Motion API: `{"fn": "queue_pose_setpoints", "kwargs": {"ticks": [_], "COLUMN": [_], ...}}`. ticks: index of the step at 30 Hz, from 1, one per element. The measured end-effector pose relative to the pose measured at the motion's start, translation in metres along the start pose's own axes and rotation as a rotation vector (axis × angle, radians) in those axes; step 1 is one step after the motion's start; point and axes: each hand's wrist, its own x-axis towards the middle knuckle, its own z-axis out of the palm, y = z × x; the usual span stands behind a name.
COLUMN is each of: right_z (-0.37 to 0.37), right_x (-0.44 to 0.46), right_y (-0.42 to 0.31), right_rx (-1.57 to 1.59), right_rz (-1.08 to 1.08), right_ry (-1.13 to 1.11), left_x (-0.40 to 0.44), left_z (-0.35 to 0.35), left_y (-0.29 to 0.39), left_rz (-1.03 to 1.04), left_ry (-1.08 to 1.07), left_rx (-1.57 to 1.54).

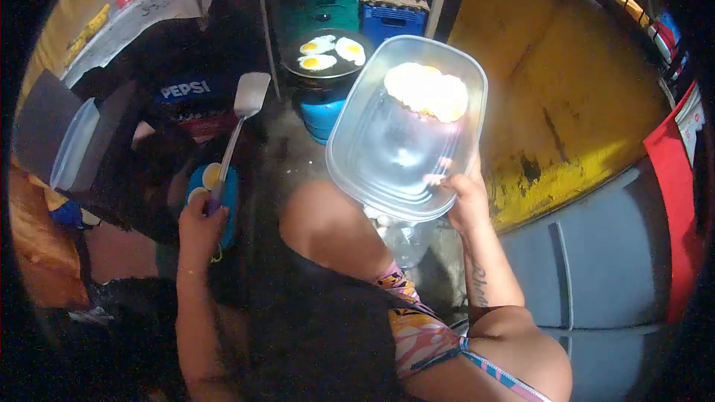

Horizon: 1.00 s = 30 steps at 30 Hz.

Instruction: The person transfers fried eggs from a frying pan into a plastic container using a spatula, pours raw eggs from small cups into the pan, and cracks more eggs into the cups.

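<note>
My left hand (201, 227) is closed around the handle of a spatula (252, 94), whose flat metal blade points up and away from me. In my right hand (471, 197) is a clear plastic container (372, 156), gripped by its near right side and tilted toward me. Fried eggs (428, 93), bright with glare, lie against its far inner wall. Beyond the container, a black frying pan (339, 72) holds three fried eggs (318, 62) with yellow yolks. Near my left hand, pale round pieces (212, 175) lie on a turquoise object; I cannot tell what they are.
A blue gas cylinder (319, 120) stands below the pan. Behind are a blue crate (395, 24) topped with egg trays and a green crate (328, 11). A translucent lid (74, 145) leans at left. A yellow-brown panel (551, 67) rises at right.
</note>
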Motion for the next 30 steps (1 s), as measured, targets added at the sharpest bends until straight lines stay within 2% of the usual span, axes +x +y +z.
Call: {"fn": "queue_pose_setpoints", "kwargs": {"ticks": [1, 4, 7, 10, 12, 16, 22, 25, 28, 30], "right_z": [-0.005, -0.021, -0.031, -0.023, -0.014, -0.015, -0.026, -0.027, -0.030, -0.030], "right_x": [-0.001, 0.005, 0.003, 0.006, 0.004, 0.005, 0.005, 0.003, 0.003, 0.004], "right_y": [0.003, 0.026, 0.037, 0.036, 0.029, 0.032, 0.040, 0.044, 0.046, 0.047], "right_rx": [0.008, -0.132, -0.180, 0.009, 0.026, 0.074, 0.090, 0.092, 0.094, 0.086], "right_rz": [0.017, -0.109, -0.061, -0.062, 0.016, 0.036, 0.108, 0.104, 0.117, 0.124], "right_ry": [0.014, 0.063, 0.098, 0.071, 0.075, 0.064, 0.082, 0.082, 0.081, 0.091], "left_x": [0.002, 0.008, 0.011, 0.012, 0.024, 0.038, 0.091, 0.110, 0.140, 0.149], "left_z": [0.002, 0.010, 0.020, 0.018, 0.020, 0.003, -0.011, -0.011, -0.006, 0.004], "left_y": [0.011, 0.025, 0.022, 0.022, 0.004, 0.036, 0.088, 0.127, 0.144, 0.158], "left_rz": [0.028, 0.056, 0.030, 0.094, 0.161, 0.175, 0.339, 0.262, 0.306, 0.340], "left_ry": [-0.010, 0.001, -0.037, -0.024, -0.018, -0.020, 0.233, 0.209, 0.133, 0.164], "left_rx": [-0.018, -0.032, -0.099, 0.026, 0.089, 0.081, 0.568, 0.798, 0.843, 0.917]}}
